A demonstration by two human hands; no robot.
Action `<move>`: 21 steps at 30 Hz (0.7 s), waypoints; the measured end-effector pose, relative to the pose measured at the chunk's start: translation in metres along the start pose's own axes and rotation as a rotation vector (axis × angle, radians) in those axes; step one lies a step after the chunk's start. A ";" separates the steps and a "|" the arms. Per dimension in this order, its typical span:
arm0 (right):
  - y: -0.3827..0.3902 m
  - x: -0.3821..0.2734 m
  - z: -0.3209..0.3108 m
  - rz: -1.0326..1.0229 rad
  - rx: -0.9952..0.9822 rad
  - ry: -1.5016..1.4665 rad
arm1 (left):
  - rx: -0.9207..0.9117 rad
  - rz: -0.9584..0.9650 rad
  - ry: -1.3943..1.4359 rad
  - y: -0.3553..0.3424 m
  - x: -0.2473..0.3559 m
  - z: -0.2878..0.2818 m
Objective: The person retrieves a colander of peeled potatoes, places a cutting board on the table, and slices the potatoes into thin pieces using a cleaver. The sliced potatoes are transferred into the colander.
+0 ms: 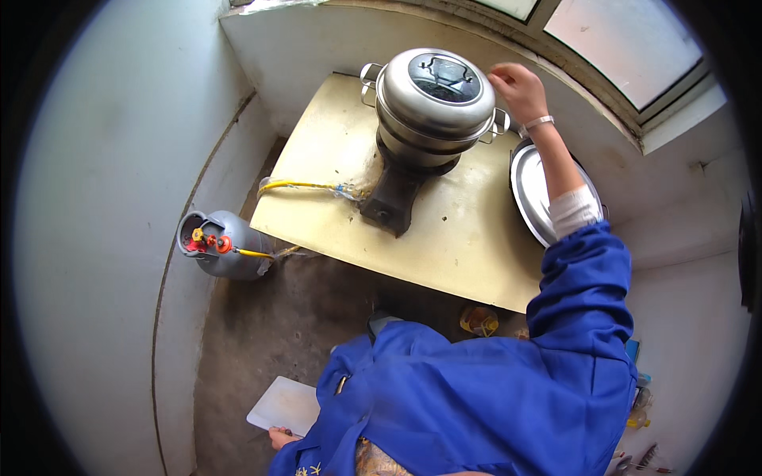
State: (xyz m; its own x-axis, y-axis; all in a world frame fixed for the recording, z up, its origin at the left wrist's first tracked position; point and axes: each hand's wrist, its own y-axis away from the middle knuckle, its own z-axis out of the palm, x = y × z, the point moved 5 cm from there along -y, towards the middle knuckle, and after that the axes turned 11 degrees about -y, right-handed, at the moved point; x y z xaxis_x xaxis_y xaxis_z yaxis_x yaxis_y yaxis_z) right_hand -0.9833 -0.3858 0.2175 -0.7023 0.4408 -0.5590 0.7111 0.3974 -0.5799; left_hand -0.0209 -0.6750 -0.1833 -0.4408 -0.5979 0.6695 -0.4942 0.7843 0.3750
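My right hand (517, 90) has curled fingers at the right rim of the lidded steel pot (429, 111); whether they touch it or hold anything is hard to tell. The pot, with a glass-centred domed lid, sits on a black gas burner (385, 206) on a cream table (302, 214). Low at the left, my left hand (284, 438) grips a white board (282, 401) beside a small dark item that I cannot make out. Under my right forearm lies an oval steel lidded vessel (530, 186).
A grey gas cylinder (226, 262) with a yellow hose (302, 184) stands left of the table. White walls (95, 222) close in on both sides, with a window (619, 44) behind. Bottles (479, 320) stand on the floor beneath the table's front edge and at right.
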 end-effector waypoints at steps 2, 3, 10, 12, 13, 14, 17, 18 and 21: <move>-0.033 0.007 0.029 -0.010 -0.075 0.056 | 0.022 -0.032 -0.001 -0.001 -0.003 0.002; -0.045 0.009 0.041 -0.011 -0.108 0.084 | 0.080 -0.064 -0.045 -0.005 -0.005 0.003; -0.083 0.009 0.088 -0.012 -0.441 0.477 | 0.005 -0.293 -0.099 -0.024 -0.011 0.016; -0.084 0.012 0.094 -0.038 -0.479 0.523 | -0.011 -0.096 -0.094 -0.014 0.005 0.024; -0.085 0.017 0.096 -0.045 -0.502 0.554 | -0.055 -0.012 -0.098 -0.009 0.015 0.030; -0.087 0.021 0.097 -0.066 -0.513 0.573 | -0.074 -0.008 -0.068 -0.004 0.020 0.036; -0.101 0.031 0.089 -0.112 -0.526 0.471 | -0.041 -0.114 0.012 0.002 0.034 0.049; -0.112 0.032 0.078 -0.119 -0.479 0.467 | -0.012 -0.199 0.069 0.001 0.036 0.052; -0.149 0.025 0.037 0.063 -0.352 0.271 | -0.056 -0.267 0.159 -0.010 0.043 0.063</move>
State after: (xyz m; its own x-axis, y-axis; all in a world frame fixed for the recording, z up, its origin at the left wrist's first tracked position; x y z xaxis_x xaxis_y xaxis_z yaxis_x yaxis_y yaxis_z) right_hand -1.1085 -0.4640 0.2676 -0.6565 0.6494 -0.3838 0.7532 0.5919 -0.2869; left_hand -0.0817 -0.7189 -0.1987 -0.1766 -0.7539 0.6328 -0.5323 0.6140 0.5828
